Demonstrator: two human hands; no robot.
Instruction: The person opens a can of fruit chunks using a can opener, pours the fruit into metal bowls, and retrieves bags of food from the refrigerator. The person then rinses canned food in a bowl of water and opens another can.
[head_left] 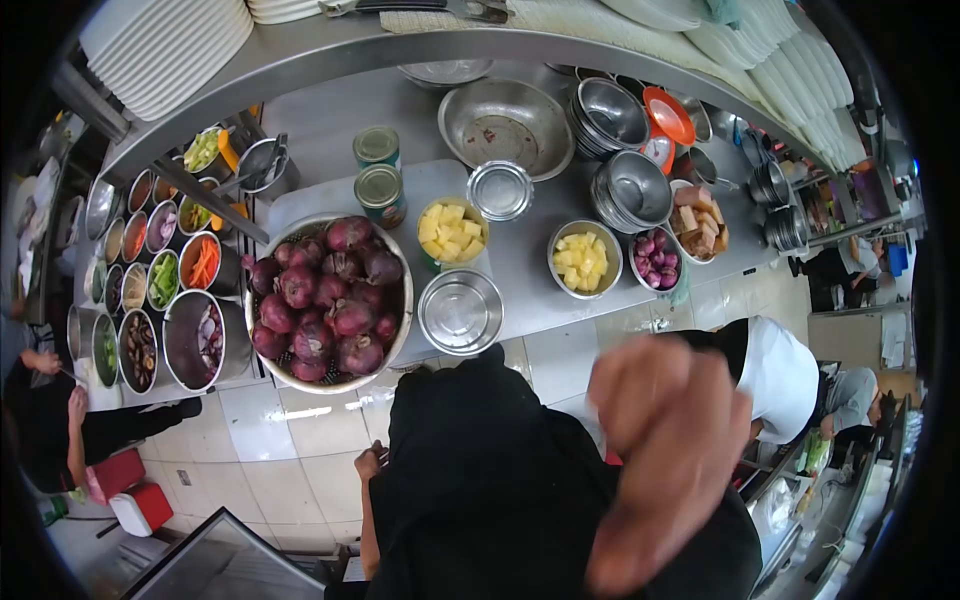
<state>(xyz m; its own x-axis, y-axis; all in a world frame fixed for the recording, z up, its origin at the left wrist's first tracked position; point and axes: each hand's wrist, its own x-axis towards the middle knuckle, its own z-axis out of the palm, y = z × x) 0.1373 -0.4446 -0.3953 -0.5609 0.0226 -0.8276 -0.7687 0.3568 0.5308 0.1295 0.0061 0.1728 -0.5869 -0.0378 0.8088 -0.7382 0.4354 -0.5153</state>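
Observation:
My right hand [665, 440] is raised close to the camera, blurred by motion, its fingers bent; no object shows in it. Low at my left side, my left hand [371, 461] hangs near my dark apron [480, 450], too small to read its fingers. On the steel counter before me stand a colander [400, 345] of red onions [313, 340], an open can of yellow fruit chunks [452, 232], and a steel bowl of similar chunks [580, 262]. An empty-looking round metal container [461, 310] is at the counter edge. Two closed cans [380, 190] stand behind.
A wide steel basin [507, 130], stacked bowls [632, 190], small purple onions [656, 258] and a bowl of pinkish-brown chunks [700, 222] sit farther back. Cut-vegetable containers [203, 262] are at left. A shelf [400, 52] overhangs the counter. Other people stand left and right.

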